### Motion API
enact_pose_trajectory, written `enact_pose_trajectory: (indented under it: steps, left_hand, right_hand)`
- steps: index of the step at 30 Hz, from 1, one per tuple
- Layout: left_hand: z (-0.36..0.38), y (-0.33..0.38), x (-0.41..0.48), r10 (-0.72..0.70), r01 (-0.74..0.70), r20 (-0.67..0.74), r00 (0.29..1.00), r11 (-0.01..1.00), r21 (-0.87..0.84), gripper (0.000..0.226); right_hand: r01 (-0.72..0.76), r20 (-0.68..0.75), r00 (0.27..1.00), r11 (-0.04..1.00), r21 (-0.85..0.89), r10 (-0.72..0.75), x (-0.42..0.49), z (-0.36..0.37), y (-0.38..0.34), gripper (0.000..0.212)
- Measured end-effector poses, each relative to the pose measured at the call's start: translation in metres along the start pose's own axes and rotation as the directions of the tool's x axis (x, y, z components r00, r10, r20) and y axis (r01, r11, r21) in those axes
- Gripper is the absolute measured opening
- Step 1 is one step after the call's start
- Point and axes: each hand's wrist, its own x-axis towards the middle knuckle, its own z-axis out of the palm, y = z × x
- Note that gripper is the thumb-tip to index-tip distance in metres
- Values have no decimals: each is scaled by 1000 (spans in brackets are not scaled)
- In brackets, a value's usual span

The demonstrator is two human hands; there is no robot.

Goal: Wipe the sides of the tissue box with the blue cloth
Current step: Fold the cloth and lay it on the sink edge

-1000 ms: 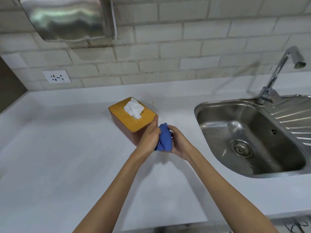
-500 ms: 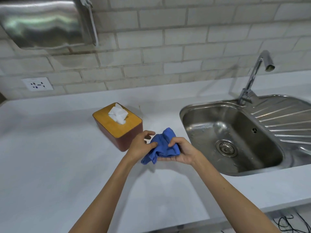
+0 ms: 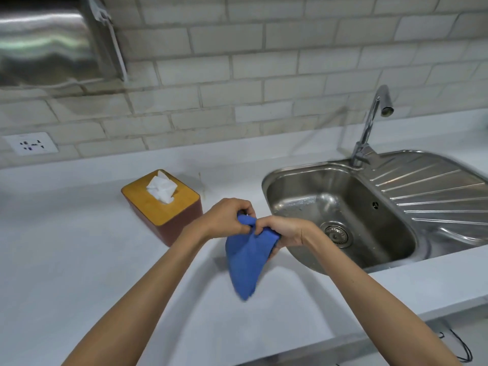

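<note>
The blue cloth (image 3: 248, 257) is pinched at its top edge by the left hand (image 3: 227, 219) and right hand (image 3: 284, 231), hanging just right of the tissue box (image 3: 162, 204) on the surface (image 3: 79, 260). Wiping is not yet begun; the cloth must be brought against a side.

The tissue box (image 3: 163, 207) is brown-sided with a yellow-orange top, a white tissue (image 3: 161, 188) poking up through it. It stands upright, set at an angle, left of the sink (image 3: 340, 207). The blue cloth (image 3: 247, 262) hangs limp, pinched at its top edge, between box and sink, apart from the box.
</note>
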Motion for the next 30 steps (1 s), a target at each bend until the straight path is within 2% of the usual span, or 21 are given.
enact_pose_trajectory:
  steps: [2,4,6,9,12,15,16,18,19,20,22,25,28,29,30]
  left_hand:
    - [-5,3,5,-54,54,5,999,997,-51,10]
    - [-8,7,9,-100,95,-22,995,981,-167,14]
    - [-9,13,12,-116,107,-22,993,965,-238,13]
    - [-2,28,17,-123,141,110,986,975,-171,27]
    - [5,46,23,-104,111,75,992,990,-91,17]
    - [3,65,25,-72,85,60,996,967,-240,8]
    - [2,70,24,-69,84,61,996,955,-285,5]
    - [1,79,22,-81,95,53,995,932,-350,12]
    - [1,83,22,-95,104,43,995,919,-381,16]
    - [1,86,22,-111,113,29,993,903,-415,17]
    - [2,90,22,-133,118,8,991,852,-510,10]
    - [6,90,18,-171,126,-6,985,748,-652,6]
    - [17,80,10,-265,167,-11,964,639,-751,6]
    - [22,74,7,-311,186,-12,950,600,-778,6]
    - [29,68,4,-359,209,-11,933,569,-795,7]
  right_hand:
    - [62,-77,994,991,-122,-72,-11,-8,1,15]
    - [182,-162,962,960,-213,-219,-21,-19,5,11]
    - [322,-221,907,928,-188,-360,-30,-29,9,10]
    - [430,-285,842,889,-154,-457,-38,-37,11,10]
    - [458,-344,806,876,-150,-481,-44,-39,14,8]
    - [454,-379,826,891,11,-416,-51,-51,34,28]
    - [435,-370,850,895,93,-375,-53,-55,42,41]
    - [386,-285,910,866,317,-302,-53,-61,62,93]
    - [367,-223,929,812,454,-296,-51,-61,72,114]
    - [341,-174,938,722,603,-298,-50,-60,81,126]
    - [286,-142,947,557,779,-288,-46,-54,98,132]
    - [324,-182,936,541,776,-300,-38,-43,113,114]
    - [345,-246,931,435,832,-268,-43,-42,115,70]
    - [342,-269,937,427,837,-224,-47,-45,116,51]
    - [341,-298,940,462,819,-164,-53,-49,116,31]
